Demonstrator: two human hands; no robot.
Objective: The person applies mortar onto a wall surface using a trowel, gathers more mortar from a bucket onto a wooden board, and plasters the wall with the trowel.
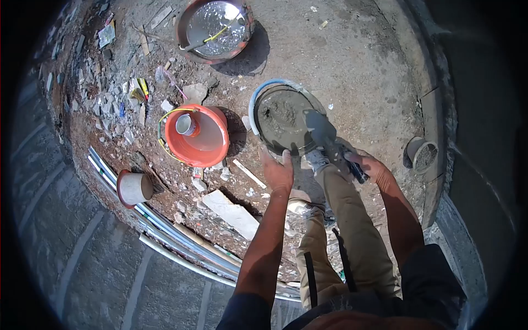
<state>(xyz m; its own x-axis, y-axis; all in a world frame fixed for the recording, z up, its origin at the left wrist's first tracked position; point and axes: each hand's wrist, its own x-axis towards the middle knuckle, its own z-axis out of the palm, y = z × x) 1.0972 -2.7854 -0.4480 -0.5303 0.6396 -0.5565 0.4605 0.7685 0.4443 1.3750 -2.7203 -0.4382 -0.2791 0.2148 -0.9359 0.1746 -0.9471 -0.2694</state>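
A round bucket of wet grey mortar, with a light-blue band (273, 82) along its far rim, stands on the ground in front of me. My left hand (278, 170) grips its near rim, thumb up and fingers partly hidden at the edge. Closed around the dark handle of a trowel (320, 127) is my right hand (369, 165), to the right of the bucket. The trowel's broad blade, coated in grey, hangs over the right side of the mortar (278, 110). Just below the bucket are my shoes and trouser legs.
Left of the mortar stands an orange bucket (175, 148) of cloudy water with a small tin (187, 125) in it. A larger tub (246, 41) of water sits farther out. Pipes (170, 239), a tipped pot (136, 188), a board (230, 213) and rubble lie left; a small pot (424, 155) stands right.
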